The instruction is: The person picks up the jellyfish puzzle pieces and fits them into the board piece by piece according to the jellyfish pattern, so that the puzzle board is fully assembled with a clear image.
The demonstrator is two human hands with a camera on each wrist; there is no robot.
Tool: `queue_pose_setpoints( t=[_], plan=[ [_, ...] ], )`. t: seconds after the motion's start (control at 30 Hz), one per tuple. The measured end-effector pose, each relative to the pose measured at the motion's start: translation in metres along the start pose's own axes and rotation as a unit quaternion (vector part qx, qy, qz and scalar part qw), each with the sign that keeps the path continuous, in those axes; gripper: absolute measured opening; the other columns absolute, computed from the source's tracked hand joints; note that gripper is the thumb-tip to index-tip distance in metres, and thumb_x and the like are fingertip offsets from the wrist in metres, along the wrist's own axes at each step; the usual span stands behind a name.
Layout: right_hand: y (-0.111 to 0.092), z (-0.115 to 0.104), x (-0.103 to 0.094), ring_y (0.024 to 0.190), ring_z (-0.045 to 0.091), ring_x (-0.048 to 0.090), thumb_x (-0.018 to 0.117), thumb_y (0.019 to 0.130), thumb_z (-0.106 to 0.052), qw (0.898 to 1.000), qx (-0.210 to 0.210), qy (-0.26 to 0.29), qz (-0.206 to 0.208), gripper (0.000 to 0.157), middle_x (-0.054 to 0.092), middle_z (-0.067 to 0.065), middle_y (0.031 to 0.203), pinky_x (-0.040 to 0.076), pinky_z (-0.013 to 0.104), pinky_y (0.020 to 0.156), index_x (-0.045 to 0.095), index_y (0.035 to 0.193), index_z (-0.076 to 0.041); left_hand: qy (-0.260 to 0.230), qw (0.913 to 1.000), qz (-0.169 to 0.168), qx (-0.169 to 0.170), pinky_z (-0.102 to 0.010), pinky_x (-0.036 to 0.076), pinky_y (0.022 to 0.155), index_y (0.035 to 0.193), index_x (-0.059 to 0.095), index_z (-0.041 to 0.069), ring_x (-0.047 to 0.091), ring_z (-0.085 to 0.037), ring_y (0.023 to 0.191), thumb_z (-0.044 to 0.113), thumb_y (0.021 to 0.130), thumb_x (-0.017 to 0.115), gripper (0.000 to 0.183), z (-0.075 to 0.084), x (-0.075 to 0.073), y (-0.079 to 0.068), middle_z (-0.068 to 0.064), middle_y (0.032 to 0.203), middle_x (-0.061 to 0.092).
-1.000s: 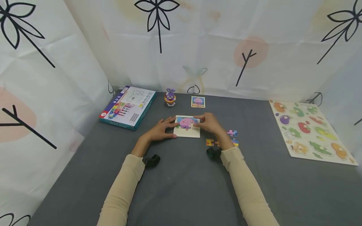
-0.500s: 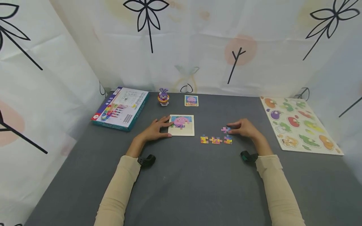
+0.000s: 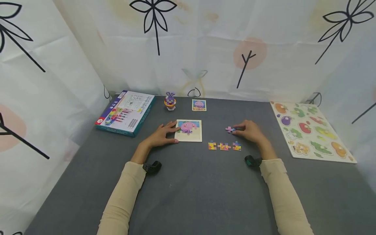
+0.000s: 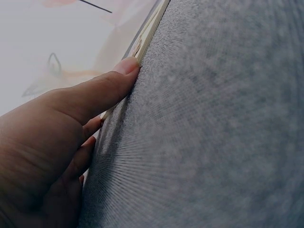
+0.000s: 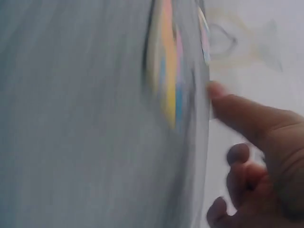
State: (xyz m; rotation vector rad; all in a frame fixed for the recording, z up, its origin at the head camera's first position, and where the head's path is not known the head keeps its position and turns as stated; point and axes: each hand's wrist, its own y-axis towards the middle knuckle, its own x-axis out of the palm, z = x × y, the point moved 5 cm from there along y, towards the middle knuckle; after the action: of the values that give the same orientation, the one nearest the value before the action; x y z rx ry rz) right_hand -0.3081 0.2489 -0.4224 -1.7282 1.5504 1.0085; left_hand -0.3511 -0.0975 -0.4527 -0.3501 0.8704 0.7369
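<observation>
My left hand (image 3: 161, 135) rests at the left edge of a small wooden puzzle board (image 3: 198, 136). Its thumb (image 4: 107, 90) touches the board's side in the left wrist view, and the index finger lies over the edge. Part of a pink creature picture fills the board's upper area; pale wood shows below and at the right. My right hand (image 3: 249, 131) pinches a pink and blue puzzle piece (image 3: 230, 129) between thumb and index finger, right of the board. Below it lie a yellow puzzle piece (image 3: 212, 146), some pink and yellow joined-looking pieces (image 3: 224, 147) and another yellow-blue piece (image 3: 236, 146).
Behind the board lies a small picture card (image 3: 199, 105) beside a purple rabbit figurine (image 3: 170, 101). A flat box (image 3: 126, 112) stands back left. A vegetable board (image 3: 312, 130) is at the right. Printed white cloth (image 3: 205, 49) hangs behind the grey table (image 3: 188, 189).
My right hand has left the board, reached the loose pieces at the right, and now carries the pink and blue piece slightly up and left. The left hand stays at the board.
</observation>
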Motion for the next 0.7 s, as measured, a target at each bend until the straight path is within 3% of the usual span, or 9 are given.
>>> queue_pose_setpoints(
  t=[0.13,0.33,0.53,0.7],
  plan=[
    [0.023,-0.04,0.016,0.065,0.018,0.031,0.072,0.079,-0.019,0.999,-0.037,-0.004,0.012,0.032,0.039,0.004,0.068,0.025,0.029,0.06,0.069,0.106,-0.002,0.005,1.0,0.001,0.001,-0.058,0.0,0.111,0.14,0.039,0.012,0.008,-0.032,0.143,0.032,0.084,0.066,0.066,-0.001,-0.001,-0.001,-0.012,0.154,0.018],
    [0.044,-0.087,0.05,0.061,0.016,0.027,0.073,0.078,-0.02,0.996,-0.07,0.044,-0.03,0.033,0.035,0.001,0.064,0.023,0.027,0.059,0.07,0.106,-0.003,0.007,0.9999,0.004,0.011,-0.059,0.001,0.11,0.14,0.04,0.012,0.009,-0.033,0.142,0.034,0.083,0.067,0.067,0.002,0.0,0.0,-0.013,0.153,0.019],
    [0.055,-0.094,0.07,0.057,0.014,0.024,0.075,0.076,-0.017,0.992,-0.064,0.092,-0.057,0.033,0.036,-0.003,0.056,0.023,0.026,0.056,0.07,0.105,-0.002,0.005,0.9999,0.007,0.014,-0.058,0.001,0.111,0.14,0.04,0.011,0.009,-0.033,0.142,0.032,0.083,0.067,0.066,0.002,0.0,0.001,-0.014,0.153,0.019],
    [0.058,-0.094,0.072,0.06,0.015,0.025,0.073,0.078,-0.015,0.991,-0.06,0.106,-0.063,0.032,0.032,-0.001,0.065,0.022,0.026,0.057,0.069,0.107,-0.002,0.005,0.9999,0.009,0.01,-0.059,0.0,0.11,0.14,0.04,0.011,0.009,-0.032,0.143,0.032,0.083,0.067,0.066,-0.001,-0.001,0.0,-0.013,0.153,0.019]
  ],
)
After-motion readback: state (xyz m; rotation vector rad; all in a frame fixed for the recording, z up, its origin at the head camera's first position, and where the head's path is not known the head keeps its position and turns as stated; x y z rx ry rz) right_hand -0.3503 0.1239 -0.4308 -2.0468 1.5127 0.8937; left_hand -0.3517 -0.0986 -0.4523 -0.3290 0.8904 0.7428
